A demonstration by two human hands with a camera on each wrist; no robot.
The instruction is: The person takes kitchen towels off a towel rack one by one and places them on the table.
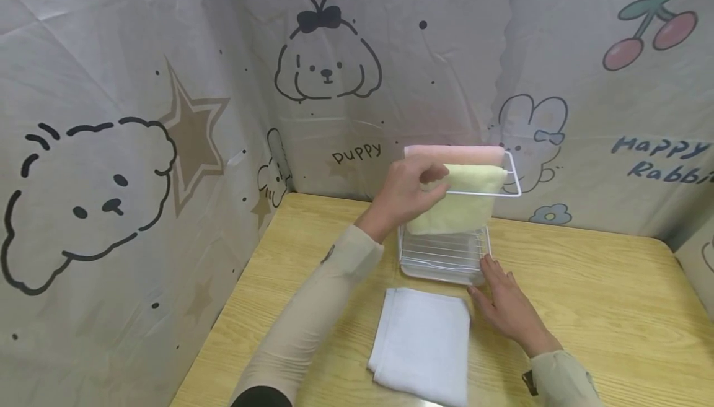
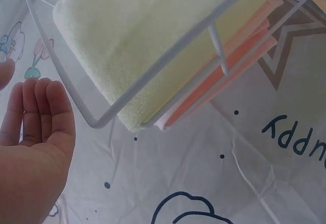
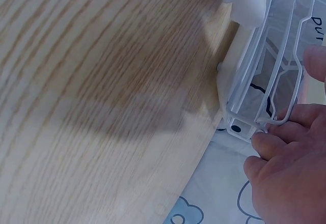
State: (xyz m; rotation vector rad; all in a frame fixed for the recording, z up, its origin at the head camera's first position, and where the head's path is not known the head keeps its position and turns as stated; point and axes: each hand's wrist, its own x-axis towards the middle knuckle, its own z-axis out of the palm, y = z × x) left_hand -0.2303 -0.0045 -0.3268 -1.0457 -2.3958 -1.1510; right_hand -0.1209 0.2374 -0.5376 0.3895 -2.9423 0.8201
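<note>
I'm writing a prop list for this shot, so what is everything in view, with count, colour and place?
Wood-grain table: 1, yellow-brown, beneath everything
Wire rack: 1, white, standing on the table
Flat rectangular tray: 1, whitish, under the rack's lower wires
Fluffy draped towel: 1, pale yellow, over the rack's upper part
Peach-pink draped towel: 1, peach-pink, behind the yellow one
Folded cloth: 1, white, flat before the rack
Cartoon-printed fabric: count unclear, grey-white, around the table
Left hand: 1, beside the yellow towel
Right hand: 1, touching the rack
Sleeves: 2, beige, on both arms
</note>
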